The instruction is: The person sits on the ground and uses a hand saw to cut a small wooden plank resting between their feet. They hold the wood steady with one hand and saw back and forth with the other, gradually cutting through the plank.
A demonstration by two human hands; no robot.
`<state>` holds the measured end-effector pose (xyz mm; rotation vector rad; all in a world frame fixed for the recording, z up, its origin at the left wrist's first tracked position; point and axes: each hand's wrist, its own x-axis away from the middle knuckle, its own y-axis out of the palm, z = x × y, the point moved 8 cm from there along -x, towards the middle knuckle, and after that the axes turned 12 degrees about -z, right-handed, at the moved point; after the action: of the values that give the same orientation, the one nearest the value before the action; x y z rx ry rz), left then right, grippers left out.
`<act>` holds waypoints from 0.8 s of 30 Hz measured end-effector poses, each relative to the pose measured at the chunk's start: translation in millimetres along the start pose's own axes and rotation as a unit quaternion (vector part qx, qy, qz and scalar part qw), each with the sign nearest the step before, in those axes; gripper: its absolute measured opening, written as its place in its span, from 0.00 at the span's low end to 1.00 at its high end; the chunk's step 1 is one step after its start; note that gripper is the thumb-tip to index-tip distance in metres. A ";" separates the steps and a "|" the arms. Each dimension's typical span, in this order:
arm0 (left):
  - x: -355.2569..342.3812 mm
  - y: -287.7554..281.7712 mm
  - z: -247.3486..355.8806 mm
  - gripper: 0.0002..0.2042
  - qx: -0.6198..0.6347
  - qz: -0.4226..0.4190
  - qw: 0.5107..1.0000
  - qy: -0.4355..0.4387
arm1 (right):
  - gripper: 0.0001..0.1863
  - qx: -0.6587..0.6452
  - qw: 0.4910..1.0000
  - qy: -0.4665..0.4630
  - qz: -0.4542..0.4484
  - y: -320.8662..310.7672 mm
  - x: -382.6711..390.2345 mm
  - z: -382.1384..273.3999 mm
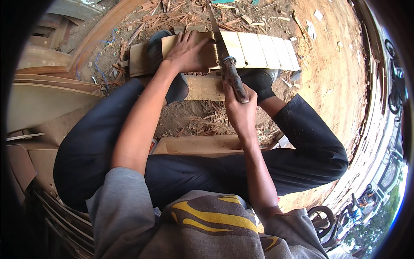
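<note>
My right hand (239,105) is closed around the battered handle of a handsaw (233,77), whose blade stands in a cut across a pale wooden board (267,49). My left hand (186,54) lies on that board just left of the blade, fingers spread and pressing on its top. Several parallel lines or cuts cross the board's right part. The board lies crosswise over my shoes (258,82), with a second plank (202,88) visible just below it between my feet.
Wood shavings (142,13) litter the dirt ground. Curved panels and boards (51,103) lie at the left, and a wooden box frame (198,142) sits beneath my legs. Stacked long boards (358,129) line the right, beside parked motorbikes (392,99).
</note>
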<state>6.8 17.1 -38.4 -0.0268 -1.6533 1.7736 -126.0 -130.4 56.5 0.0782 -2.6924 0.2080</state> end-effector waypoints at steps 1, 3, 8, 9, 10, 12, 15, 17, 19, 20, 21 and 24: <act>-0.3 1.7 0.9 0.53 0.002 -0.012 1.000 0.003 | 0.13 -0.004 1.000 -0.001 0.003 1.2 2.9 0.1; 0.7 7.2 0.2 0.54 -0.024 -0.022 0.999 0.001 | 0.12 -0.012 1.000 -0.006 0.005 5.6 16.3 6.8; 0.8 0.9 -2.0 0.55 -0.032 -0.018 0.999 -0.008 | 0.13 -0.013 1.000 -0.007 0.009 2.2 29.4 17.0; -0.8 -0.3 2.5 0.55 -0.028 -0.012 1.000 0.001 | 0.13 -0.020 1.000 -0.002 0.014 -1.2 18.9 14.7; 0.6 0.9 3.0 0.55 -0.024 -0.009 1.000 0.002 | 0.14 -0.044 0.999 0.019 0.005 -0.2 3.8 13.9; 0.6 -2.2 2.6 0.55 -0.019 0.001 1.000 0.002 | 0.14 -0.001 1.000 0.007 0.002 1.7 -6.9 1.1; -1.3 5.3 -1.6 0.53 -0.040 -0.023 0.999 -0.013 | 0.12 -0.018 1.000 -0.009 0.007 5.1 14.3 14.7; -2.4 8.9 -3.9 0.52 -0.040 -0.035 0.999 -0.003 | 0.11 0.011 1.000 -0.015 0.008 -0.4 41.4 17.4; -2.5 4.7 -0.7 0.52 -0.031 -0.029 0.999 -0.001 | 0.11 0.009 1.000 -0.019 0.008 -2.3 44.9 17.9; -1.9 2.4 0.4 0.52 -0.027 -0.026 0.999 0.000 | 0.11 0.000 1.000 -0.020 0.009 -1.0 34.6 16.2; 0.6 -1.7 2.3 0.53 -0.013 -0.029 0.999 0.002 | 0.12 -0.010 1.000 -0.022 0.013 -0.2 22.4 11.8; 0.9 -2.6 1.6 0.53 0.001 -0.013 1.000 -0.003 | 0.16 0.008 1.000 -0.012 0.009 8.1 -7.5 -6.9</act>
<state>6.6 15.9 -35.4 0.0011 -1.6480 1.7568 -117.1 -121.1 58.4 0.0609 -2.7161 0.2353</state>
